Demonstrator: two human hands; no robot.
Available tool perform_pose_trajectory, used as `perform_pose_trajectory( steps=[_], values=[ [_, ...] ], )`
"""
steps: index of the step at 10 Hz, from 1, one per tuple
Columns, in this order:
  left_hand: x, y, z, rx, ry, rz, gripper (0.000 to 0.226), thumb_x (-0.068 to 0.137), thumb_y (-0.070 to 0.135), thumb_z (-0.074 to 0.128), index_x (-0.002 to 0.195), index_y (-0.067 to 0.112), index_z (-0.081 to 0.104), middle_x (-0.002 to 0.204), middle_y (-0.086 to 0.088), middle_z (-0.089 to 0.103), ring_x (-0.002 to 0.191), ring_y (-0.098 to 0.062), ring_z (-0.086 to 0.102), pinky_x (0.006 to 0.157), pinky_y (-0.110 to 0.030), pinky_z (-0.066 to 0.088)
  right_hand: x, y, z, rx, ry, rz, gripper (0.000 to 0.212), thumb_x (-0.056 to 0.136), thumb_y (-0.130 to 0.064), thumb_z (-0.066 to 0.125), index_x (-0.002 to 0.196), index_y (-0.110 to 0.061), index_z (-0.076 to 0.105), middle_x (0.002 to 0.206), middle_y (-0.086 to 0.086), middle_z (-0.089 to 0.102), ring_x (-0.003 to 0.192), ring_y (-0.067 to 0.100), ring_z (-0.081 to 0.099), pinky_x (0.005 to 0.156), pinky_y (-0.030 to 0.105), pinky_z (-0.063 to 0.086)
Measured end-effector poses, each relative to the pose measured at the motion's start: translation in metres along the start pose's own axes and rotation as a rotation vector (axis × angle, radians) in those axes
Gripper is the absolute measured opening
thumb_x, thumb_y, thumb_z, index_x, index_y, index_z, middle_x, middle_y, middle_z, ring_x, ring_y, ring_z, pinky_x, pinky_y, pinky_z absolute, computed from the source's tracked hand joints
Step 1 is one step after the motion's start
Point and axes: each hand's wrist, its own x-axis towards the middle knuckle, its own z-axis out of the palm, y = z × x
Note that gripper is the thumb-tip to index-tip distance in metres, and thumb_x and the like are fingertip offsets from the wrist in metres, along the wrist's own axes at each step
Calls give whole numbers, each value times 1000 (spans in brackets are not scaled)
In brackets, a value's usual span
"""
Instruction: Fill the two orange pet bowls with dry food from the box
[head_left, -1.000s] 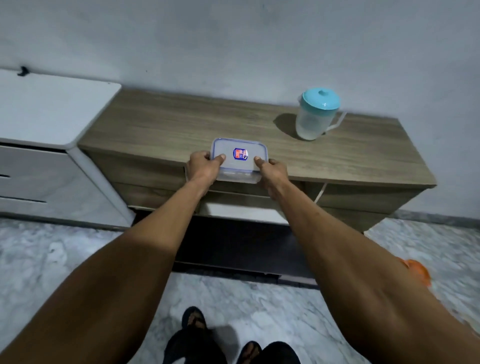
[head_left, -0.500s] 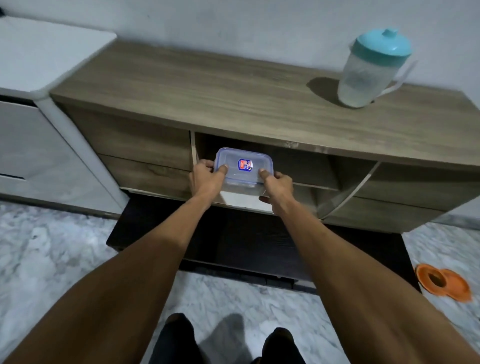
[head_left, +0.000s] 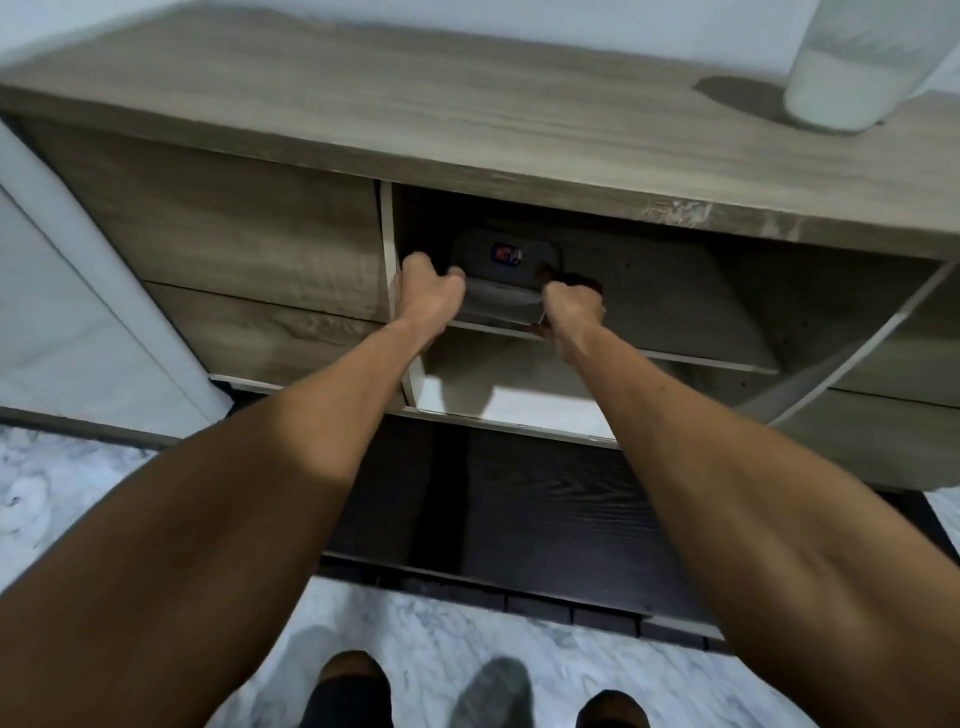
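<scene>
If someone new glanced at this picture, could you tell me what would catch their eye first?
Two bare forearms reach in from the bottom, the left hand and right hand gripping a lidded plastic box on the upper shelf of the wooden cabinet. A pale jug stands at the cabinet top's far right.

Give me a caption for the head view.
Both hands, left and right, hold the box on the cabinet shelf.
</scene>
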Motion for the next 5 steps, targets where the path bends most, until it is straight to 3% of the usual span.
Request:
perform_pose_trajectory(
  steps=[1, 2, 3, 4, 5],
  values=[
    [10, -7, 9, 43, 9, -3, 30, 95, 21, 55, 114, -2, 56, 116, -19, 60, 107, -31, 57, 76, -26, 39, 10, 8, 8, -16, 2, -22, 46, 85, -43, 71, 113, -8, 64, 114, 15, 63, 108, 35, 62, 90, 44, 58],
    [14, -11, 12, 68, 12, -24, 30, 95, 18, 54, 117, -2, 57, 118, -19, 61, 108, -30, 58, 77, -24, 38, 11, 7, 12, -122, 15, -99, 33, 89, -47, 65, 83, -15, 59, 89, 9, 59, 106, 38, 63, 90, 47, 57],
    [14, -14, 14, 78, 9, -32, 31, 95, 18, 54, 118, -3, 58, 120, -19, 60, 108, -30, 58, 76, -22, 38, 16, 9, 16, -190, -12, -108, 42, 90, -51, 61, 97, -10, 67, 95, 14, 63, 105, 39, 64, 90, 48, 57],
    [13, -6, 10, 51, -25, -58, 31, 96, 18, 53, 118, -2, 58, 117, -18, 61, 105, -28, 58, 78, -23, 38, 13, 2, 14, -221, -12, -67, 54, 91, -53, 58, 116, -6, 66, 115, 20, 66, 110, 40, 63, 94, 48, 55],
    [3, -8, -5, 26, -92, -83, 36, 97, 24, 53, 124, 0, 55, 112, -14, 61, 104, -26, 57, 84, -28, 43, -10, -1, -3, -256, 12, -22, 44, 95, -39, 56, 123, -7, 66, 122, 18, 67, 115, 38, 61, 102, 41, 50]
  ],
)
